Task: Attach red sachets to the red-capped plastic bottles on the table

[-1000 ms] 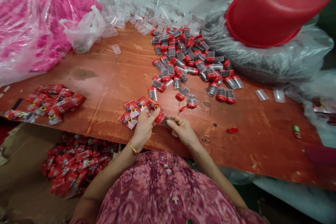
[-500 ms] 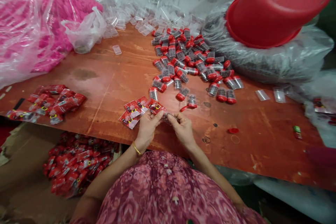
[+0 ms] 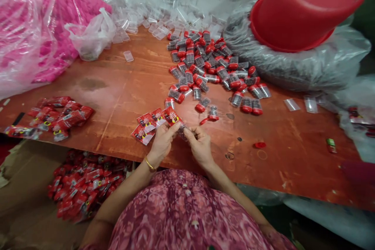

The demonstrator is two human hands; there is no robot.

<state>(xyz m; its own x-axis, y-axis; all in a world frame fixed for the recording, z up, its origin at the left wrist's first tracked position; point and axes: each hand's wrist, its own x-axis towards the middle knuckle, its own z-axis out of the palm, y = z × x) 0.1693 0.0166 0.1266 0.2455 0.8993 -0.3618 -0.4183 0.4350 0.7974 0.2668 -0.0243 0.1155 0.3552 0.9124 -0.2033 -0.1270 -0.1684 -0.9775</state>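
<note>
Above the table's near edge, my left hand (image 3: 162,140) is closed, its thumb and fingers pinching a small red printed packet (image 3: 170,115). My right hand (image 3: 199,144) meets it from the right, fingertips closed on a clear plastic piece with dark contents (image 3: 181,129). Fingers cover most of that piece, so I cannot tell whether it lies inside the packet. Just left of my hands, several flat red printed packets (image 3: 143,134) overlap on the table. Beyond my right hand is a clear tub with a red lid open (image 3: 213,113), dark bits inside.
A heap of red-capped tubs (image 3: 202,62) spreads behind my hands, with empty clear tubs (image 3: 158,27) along the wall. Filled red packets (image 3: 63,117) lie at left, more in a carton (image 3: 88,183) below. A red bucket (image 3: 307,11) rests on a grey sack (image 3: 281,66).
Both hands have shifted slightly left and drawn a little closer together. More of the red packet's printed face now shows above my left thumb.
</note>
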